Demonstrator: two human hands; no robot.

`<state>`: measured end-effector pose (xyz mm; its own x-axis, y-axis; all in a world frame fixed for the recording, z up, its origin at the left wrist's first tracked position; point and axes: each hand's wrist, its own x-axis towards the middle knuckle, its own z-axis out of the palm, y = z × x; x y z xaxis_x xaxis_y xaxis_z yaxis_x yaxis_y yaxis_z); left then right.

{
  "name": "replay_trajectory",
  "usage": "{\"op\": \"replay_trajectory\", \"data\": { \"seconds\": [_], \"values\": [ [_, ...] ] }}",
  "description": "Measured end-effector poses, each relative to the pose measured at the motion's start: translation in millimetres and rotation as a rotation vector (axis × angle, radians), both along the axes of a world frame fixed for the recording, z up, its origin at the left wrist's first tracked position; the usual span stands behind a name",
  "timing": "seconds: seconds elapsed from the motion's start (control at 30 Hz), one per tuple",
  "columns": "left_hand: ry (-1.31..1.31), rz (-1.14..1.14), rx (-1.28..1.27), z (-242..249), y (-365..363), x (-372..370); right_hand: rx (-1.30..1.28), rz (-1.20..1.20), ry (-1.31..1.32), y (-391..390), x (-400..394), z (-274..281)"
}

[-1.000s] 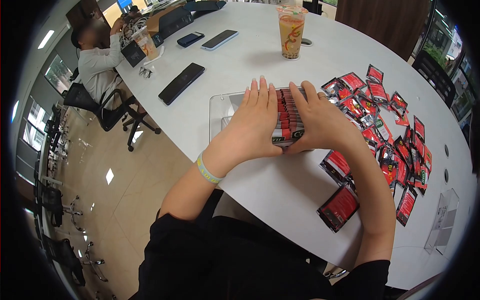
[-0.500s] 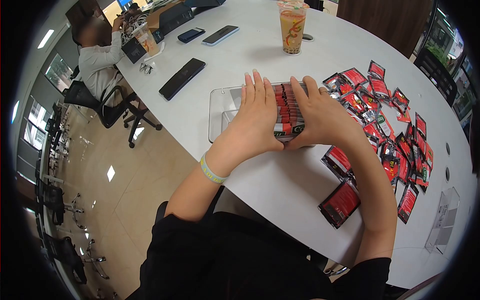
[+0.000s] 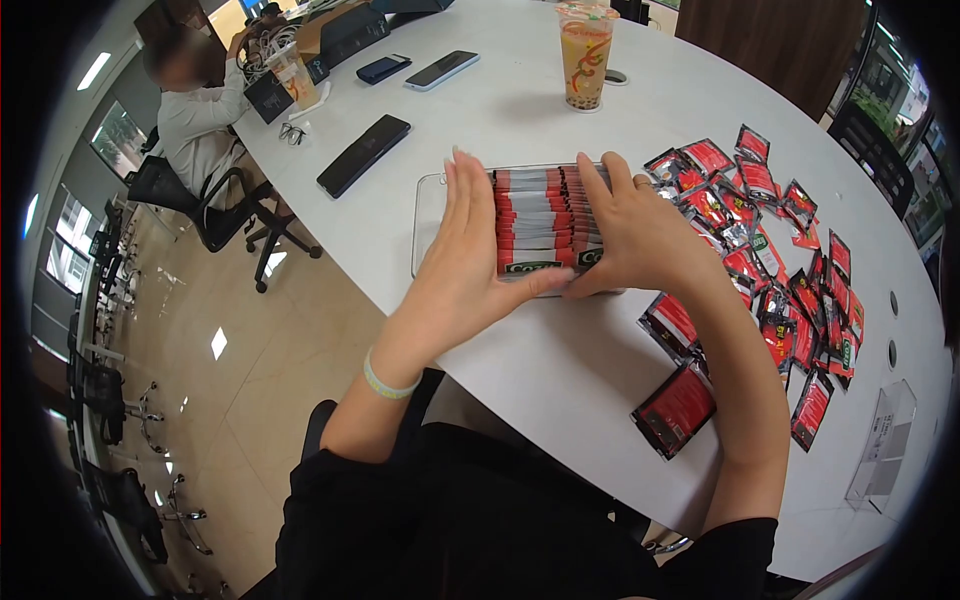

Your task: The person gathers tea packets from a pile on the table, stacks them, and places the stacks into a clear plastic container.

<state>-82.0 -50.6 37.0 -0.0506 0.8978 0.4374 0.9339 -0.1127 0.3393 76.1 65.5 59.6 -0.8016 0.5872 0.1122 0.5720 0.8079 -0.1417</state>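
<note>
Your left hand (image 3: 462, 262) and right hand (image 3: 630, 232) press flat against either side of the packet row (image 3: 540, 222), squeezing rather than gripping, so the packets stay upright and packed in the clear tray (image 3: 428, 225) on the table (image 3: 560, 370). Half a second ago your left hand lay over the row; now it stands edge-up, exposing more packets. Loose packets (image 3: 770, 270) lie scattered on your right.

A single head-worn camera looks forward and steeply down over the white table (image 3: 560, 360), with a wide fisheye lens that darkens the frame's corners. It sits close above the wearer's arms, which rise from the bottom centre. The floor (image 3: 230, 330) fills the left, and another person (image 3: 195, 110) sits upper left.
</note>
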Motion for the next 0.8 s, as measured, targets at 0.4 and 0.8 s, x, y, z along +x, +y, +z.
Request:
{"op": "replay_trajectory", "data": {
  "seconds": [0.4,0.8],
  "values": [
    [-0.186,0.081,0.007,-2,2,20,0.043,0.009,0.044,2,2,-6],
    [-0.492,0.141,-0.108,8,16,-3,0.026,-0.088,0.033,-2,-2,-3]
  ]
}}
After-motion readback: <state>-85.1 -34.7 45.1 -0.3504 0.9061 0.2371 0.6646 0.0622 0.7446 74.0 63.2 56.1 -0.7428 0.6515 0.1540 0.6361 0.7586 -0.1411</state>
